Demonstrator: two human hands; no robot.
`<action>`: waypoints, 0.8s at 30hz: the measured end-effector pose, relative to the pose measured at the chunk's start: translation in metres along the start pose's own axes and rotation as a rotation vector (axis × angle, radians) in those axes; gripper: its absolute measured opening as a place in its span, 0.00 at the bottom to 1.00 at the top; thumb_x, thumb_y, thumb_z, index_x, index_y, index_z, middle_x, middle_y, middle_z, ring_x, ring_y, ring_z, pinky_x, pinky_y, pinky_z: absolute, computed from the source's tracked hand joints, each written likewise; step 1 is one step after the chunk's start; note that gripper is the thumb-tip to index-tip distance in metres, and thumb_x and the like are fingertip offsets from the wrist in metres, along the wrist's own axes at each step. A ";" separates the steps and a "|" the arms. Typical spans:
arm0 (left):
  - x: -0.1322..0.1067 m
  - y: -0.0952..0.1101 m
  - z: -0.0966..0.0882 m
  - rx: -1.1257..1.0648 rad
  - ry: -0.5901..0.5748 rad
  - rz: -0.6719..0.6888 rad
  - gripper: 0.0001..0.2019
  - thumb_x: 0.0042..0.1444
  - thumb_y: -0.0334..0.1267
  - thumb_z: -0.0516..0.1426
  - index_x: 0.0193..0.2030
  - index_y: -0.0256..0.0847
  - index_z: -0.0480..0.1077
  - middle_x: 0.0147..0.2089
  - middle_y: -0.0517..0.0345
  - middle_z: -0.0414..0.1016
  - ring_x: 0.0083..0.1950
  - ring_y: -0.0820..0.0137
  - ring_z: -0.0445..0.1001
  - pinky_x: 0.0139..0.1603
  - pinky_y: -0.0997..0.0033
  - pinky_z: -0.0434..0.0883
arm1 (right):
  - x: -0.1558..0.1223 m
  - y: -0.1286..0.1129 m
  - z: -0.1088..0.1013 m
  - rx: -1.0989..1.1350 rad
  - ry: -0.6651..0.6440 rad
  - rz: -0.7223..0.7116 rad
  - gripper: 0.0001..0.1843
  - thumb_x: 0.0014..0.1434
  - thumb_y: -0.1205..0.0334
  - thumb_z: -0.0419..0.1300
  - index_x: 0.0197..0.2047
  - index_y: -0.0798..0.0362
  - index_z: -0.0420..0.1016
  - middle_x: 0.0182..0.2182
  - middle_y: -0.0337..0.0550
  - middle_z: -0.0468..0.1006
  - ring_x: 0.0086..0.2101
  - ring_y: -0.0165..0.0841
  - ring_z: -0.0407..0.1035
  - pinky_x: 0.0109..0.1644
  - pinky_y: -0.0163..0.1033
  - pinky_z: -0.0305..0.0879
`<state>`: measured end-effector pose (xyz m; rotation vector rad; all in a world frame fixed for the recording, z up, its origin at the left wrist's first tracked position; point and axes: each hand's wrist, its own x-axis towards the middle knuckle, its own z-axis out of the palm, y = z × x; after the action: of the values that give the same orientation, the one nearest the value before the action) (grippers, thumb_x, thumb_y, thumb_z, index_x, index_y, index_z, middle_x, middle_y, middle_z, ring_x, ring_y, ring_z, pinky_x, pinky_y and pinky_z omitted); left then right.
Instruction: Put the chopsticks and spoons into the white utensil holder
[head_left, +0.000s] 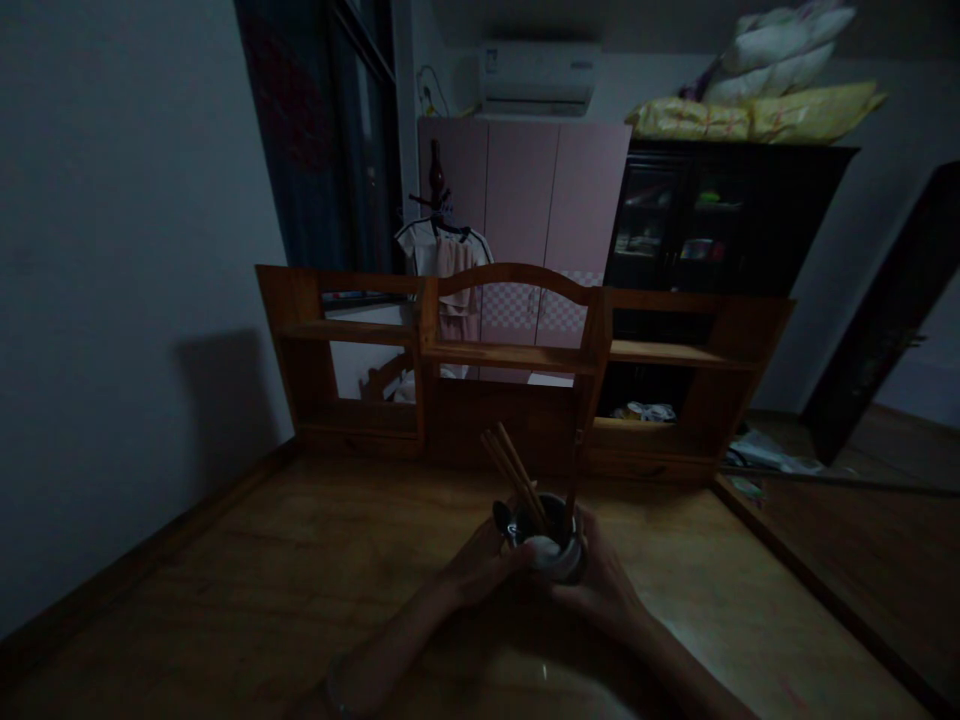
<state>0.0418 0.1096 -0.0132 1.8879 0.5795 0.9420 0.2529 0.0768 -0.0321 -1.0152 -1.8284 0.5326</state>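
Note:
A small round cup (556, 556) stands on the wooden desk (300, 570), a little right of centre. Several wooden chopsticks (514, 474) lean out of it to the upper left, and a dark spoon (501, 516) shows at its left rim. My left hand (480, 566) wraps the cup's left side. My right hand (600, 580) cups its right side. Both hands have fingers curled against the cup. The room is dim, so fine detail is lost.
A wooden shelf unit (517, 355) runs along the desk's back edge just beyond the cup. A white wall (112, 300) borders the desk on the left. Behind stand a pink wardrobe (525, 200), a dark cabinet (712, 220) and hanging clothes (450, 270).

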 end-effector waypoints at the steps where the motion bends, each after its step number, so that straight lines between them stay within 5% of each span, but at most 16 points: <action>1: -0.001 0.004 0.000 -0.015 -0.006 -0.008 0.38 0.58 0.55 0.56 0.70 0.47 0.46 0.67 0.51 0.59 0.66 0.58 0.59 0.66 0.54 0.57 | -0.001 -0.001 0.000 -0.001 -0.005 0.005 0.47 0.44 0.61 0.71 0.63 0.46 0.53 0.52 0.47 0.71 0.49 0.48 0.69 0.50 0.49 0.69; 5: -0.001 0.008 0.000 -0.084 0.031 -0.054 0.40 0.57 0.55 0.58 0.70 0.44 0.45 0.68 0.47 0.57 0.66 0.56 0.58 0.66 0.52 0.57 | -0.001 -0.007 0.000 0.025 -0.044 0.004 0.44 0.47 0.60 0.70 0.63 0.46 0.54 0.53 0.48 0.71 0.50 0.47 0.68 0.52 0.49 0.67; 12: 0.004 -0.014 0.007 -0.325 0.080 -0.078 0.37 0.56 0.53 0.59 0.69 0.44 0.51 0.65 0.45 0.62 0.64 0.52 0.61 0.65 0.50 0.59 | -0.003 -0.007 -0.002 0.034 -0.071 0.031 0.42 0.49 0.60 0.68 0.64 0.47 0.56 0.55 0.48 0.70 0.52 0.49 0.66 0.55 0.51 0.65; 18: 0.005 -0.005 0.005 -0.411 -0.035 -0.107 0.38 0.56 0.48 0.61 0.70 0.49 0.48 0.65 0.51 0.62 0.65 0.56 0.61 0.66 0.48 0.57 | -0.005 0.003 -0.002 0.029 -0.102 0.029 0.46 0.47 0.58 0.70 0.66 0.48 0.55 0.58 0.51 0.67 0.55 0.53 0.63 0.57 0.57 0.62; 24: 0.006 -0.013 0.008 -0.543 0.002 -0.165 0.38 0.55 0.39 0.62 0.69 0.50 0.49 0.63 0.51 0.65 0.64 0.56 0.62 0.66 0.50 0.57 | -0.006 0.008 -0.003 0.039 -0.142 0.063 0.47 0.47 0.54 0.71 0.66 0.50 0.54 0.59 0.52 0.66 0.56 0.53 0.62 0.58 0.55 0.60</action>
<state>0.0514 0.1157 -0.0245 1.3342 0.4190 0.8842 0.2605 0.0762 -0.0398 -1.0335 -1.9079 0.6912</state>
